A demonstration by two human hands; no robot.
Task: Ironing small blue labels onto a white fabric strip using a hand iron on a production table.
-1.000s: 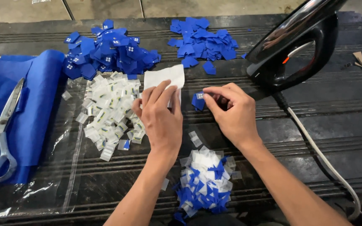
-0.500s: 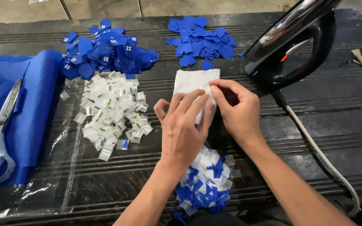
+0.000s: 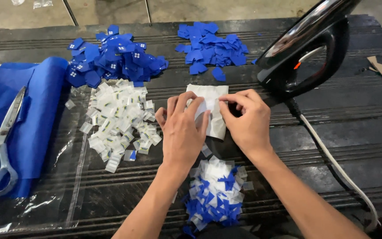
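A white paper sheet (image 3: 213,95) lies flat on the black ribbed table (image 3: 315,146) in front of me. My left hand (image 3: 183,128) presses down on its left part with spread fingers. My right hand (image 3: 246,120) pinches the sheet's right edge between thumb and forefinger. Whatever lies under the sheet is hidden. Just below my wrists sits a pile of mixed blue and white scraps (image 3: 216,192).
White tags (image 3: 118,117) are heaped left of my hands. Blue squares with white marks (image 3: 111,59) and plain blue pieces (image 3: 211,46) lie at the back. A black iron (image 3: 308,48) with a white cord (image 3: 332,163) stands at right. Scissors (image 3: 1,150) rest on blue fabric (image 3: 40,102) at left.
The white sheet, earlier lifted by my left hand beside a small blue piece, has been laid flat nearer me. Both hands now rest on it.
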